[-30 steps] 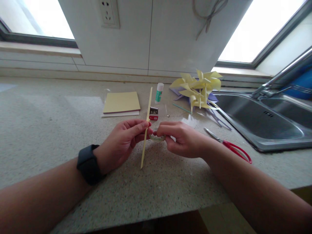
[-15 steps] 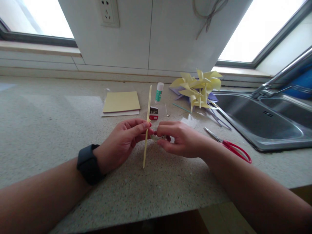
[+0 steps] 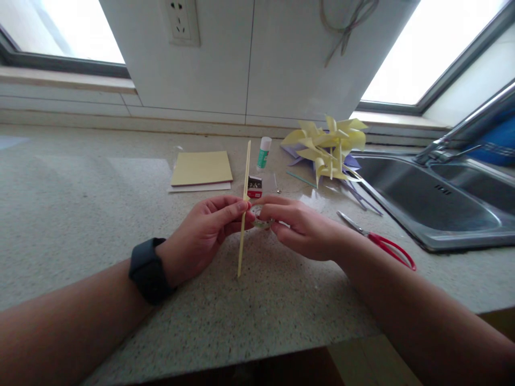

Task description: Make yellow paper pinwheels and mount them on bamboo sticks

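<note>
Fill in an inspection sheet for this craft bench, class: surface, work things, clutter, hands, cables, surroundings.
Surface: speckled counter, dry as far as shows.
Work things: yellow stick held near upright, lower end on the counter; tape roll beside it.
Clutter: paper pad, glue stick, small red box, pinwheels, scissors.
Hands: left hand pinches the stick, watch on its wrist; right hand grips the tape roll, fingertips at the stick.
Cables: cord hanging on the wall.
Surroundings: socket, two windows, sink and tap at right.
</note>
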Demonstrator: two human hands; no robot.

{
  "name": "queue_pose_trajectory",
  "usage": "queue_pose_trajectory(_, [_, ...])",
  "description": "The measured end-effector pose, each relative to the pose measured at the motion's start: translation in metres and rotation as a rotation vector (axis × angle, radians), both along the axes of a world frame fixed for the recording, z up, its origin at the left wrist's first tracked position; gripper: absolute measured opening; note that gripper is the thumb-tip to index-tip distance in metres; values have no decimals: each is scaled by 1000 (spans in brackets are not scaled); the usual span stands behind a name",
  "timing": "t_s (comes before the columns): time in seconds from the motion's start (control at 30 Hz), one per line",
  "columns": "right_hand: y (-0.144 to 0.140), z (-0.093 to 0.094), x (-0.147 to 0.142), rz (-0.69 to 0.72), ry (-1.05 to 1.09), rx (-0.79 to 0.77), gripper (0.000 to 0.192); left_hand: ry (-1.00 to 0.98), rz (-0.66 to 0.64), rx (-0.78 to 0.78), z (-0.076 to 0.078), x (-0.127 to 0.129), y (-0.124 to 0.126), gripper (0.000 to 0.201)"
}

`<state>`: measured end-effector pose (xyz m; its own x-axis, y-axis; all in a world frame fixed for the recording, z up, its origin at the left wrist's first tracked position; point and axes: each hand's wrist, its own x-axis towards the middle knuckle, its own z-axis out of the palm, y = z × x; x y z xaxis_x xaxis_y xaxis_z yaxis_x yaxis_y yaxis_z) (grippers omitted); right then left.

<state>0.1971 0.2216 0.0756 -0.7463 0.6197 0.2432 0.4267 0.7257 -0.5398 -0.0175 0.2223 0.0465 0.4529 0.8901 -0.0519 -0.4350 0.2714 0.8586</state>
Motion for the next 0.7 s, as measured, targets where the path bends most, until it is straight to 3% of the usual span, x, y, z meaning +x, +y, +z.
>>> queue_pose_trajectory(0.27, [2,-1,-7,-87,-90,-30,12,-14,-46,-8,-2,-1,1,9])
queue_pose_trajectory(0.7, [3,-1,-1,22,21,-144,13,8,-50,-16,1,0,0,14])
